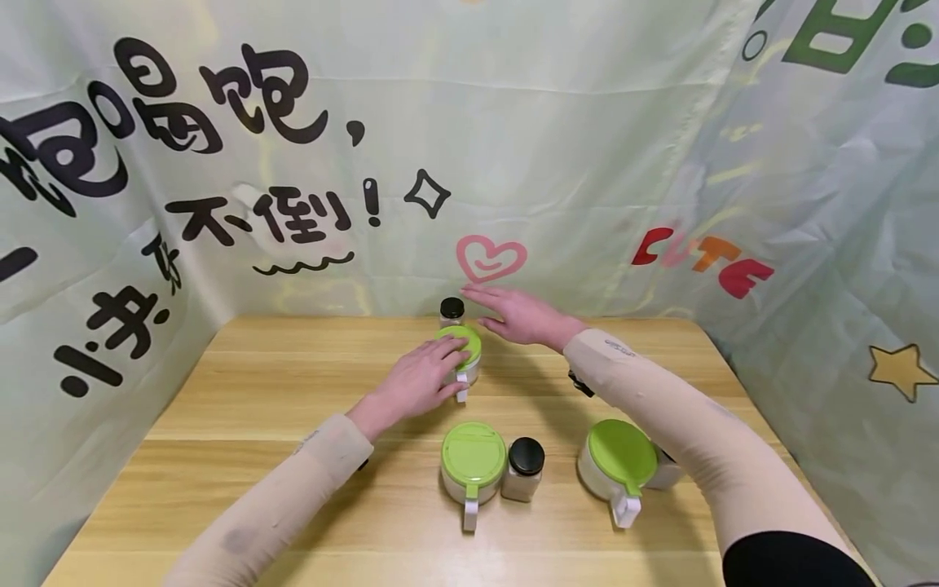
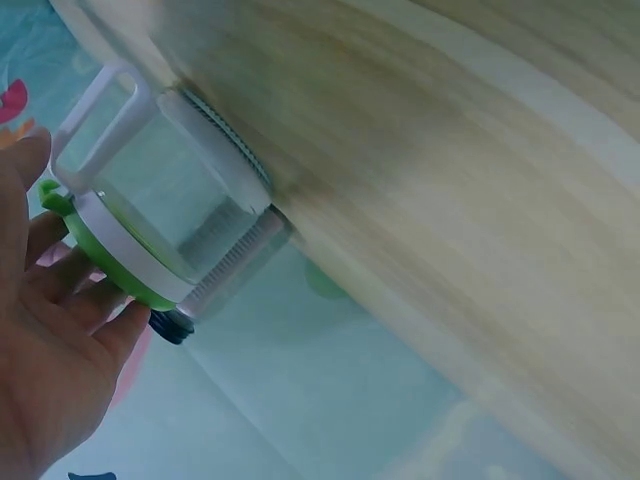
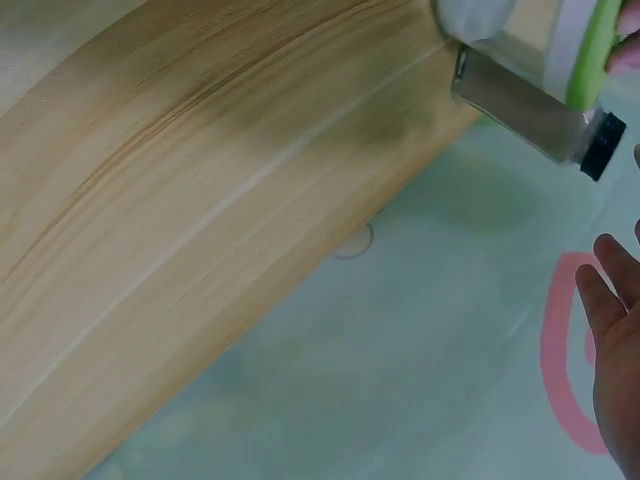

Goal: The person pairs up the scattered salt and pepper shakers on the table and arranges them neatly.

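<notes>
At the back of the table, a clear jar [image 2: 165, 200] with a green lid [image 1: 465, 349] and white handle stands upright. My left hand [image 1: 418, 379] lies over that lid; its fingers touch the top and its thumb is near the handle. Directly behind stands a small bottle [image 3: 525, 105] with a black cap [image 1: 451, 308]. My right hand [image 1: 517, 314] hovers to the right of this bottle, fingers extended and holding nothing. In the right wrist view the right hand [image 3: 620, 340] is partly cut off by the frame edge, with a gap between it and the bottle.
Nearer the front stand a green-lidded jar [image 1: 473, 456] and a black-capped bottle [image 1: 524, 469] side by side. Another green-lidded jar [image 1: 619, 465] stands at the right, a bottle [image 1: 663, 473] beside it partly hidden by my right arm. Printed cloth [image 1: 587, 163] hangs behind the wooden table [image 1: 293, 367].
</notes>
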Action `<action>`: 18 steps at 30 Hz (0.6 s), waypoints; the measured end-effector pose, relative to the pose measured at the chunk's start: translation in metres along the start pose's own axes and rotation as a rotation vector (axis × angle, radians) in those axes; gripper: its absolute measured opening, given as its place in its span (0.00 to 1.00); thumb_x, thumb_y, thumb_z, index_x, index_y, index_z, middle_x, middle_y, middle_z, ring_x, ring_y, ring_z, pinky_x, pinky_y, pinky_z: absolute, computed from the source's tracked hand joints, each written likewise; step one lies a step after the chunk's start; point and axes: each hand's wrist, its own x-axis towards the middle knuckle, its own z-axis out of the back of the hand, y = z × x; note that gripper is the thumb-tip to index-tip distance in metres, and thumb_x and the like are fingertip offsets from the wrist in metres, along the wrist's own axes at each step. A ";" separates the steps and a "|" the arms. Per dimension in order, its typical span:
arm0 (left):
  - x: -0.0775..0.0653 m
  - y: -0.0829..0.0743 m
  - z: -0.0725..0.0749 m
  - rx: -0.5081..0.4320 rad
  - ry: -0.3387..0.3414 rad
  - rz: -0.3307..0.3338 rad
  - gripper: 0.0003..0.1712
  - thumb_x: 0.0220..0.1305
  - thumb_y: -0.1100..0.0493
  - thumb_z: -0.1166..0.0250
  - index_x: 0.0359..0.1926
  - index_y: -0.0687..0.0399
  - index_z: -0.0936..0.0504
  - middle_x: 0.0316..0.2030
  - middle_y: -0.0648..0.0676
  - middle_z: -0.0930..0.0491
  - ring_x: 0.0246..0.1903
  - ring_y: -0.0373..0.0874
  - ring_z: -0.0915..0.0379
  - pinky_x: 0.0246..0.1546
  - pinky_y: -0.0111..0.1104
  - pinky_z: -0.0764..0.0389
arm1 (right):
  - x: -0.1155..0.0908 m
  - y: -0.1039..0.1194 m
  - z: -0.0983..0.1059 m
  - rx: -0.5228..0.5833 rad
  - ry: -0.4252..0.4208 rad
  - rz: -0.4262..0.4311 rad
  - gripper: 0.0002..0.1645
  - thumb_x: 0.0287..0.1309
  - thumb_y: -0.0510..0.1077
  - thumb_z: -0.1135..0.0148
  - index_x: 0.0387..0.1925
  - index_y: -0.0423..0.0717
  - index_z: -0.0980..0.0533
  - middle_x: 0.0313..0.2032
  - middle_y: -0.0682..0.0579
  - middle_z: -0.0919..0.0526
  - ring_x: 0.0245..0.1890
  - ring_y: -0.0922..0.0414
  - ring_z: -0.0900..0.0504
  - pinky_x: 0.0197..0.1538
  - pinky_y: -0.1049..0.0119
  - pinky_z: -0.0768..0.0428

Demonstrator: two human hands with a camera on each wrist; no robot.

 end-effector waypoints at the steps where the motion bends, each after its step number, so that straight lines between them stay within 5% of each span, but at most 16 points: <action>1: -0.001 0.001 0.001 0.002 -0.001 0.002 0.33 0.72 0.45 0.33 0.71 0.56 0.25 0.75 0.58 0.32 0.74 0.59 0.37 0.74 0.51 0.33 | 0.002 0.000 -0.001 0.000 0.007 0.003 0.36 0.75 0.45 0.39 0.78 0.44 0.37 0.77 0.45 0.35 0.71 0.43 0.28 0.71 0.47 0.25; 18: -0.025 0.021 0.011 -0.032 -0.005 0.046 0.29 0.69 0.46 0.29 0.66 0.53 0.20 0.73 0.56 0.29 0.73 0.54 0.35 0.74 0.48 0.31 | 0.031 0.000 -0.023 -0.015 0.066 0.037 0.35 0.73 0.40 0.37 0.77 0.43 0.34 0.78 0.45 0.36 0.71 0.46 0.27 0.69 0.51 0.23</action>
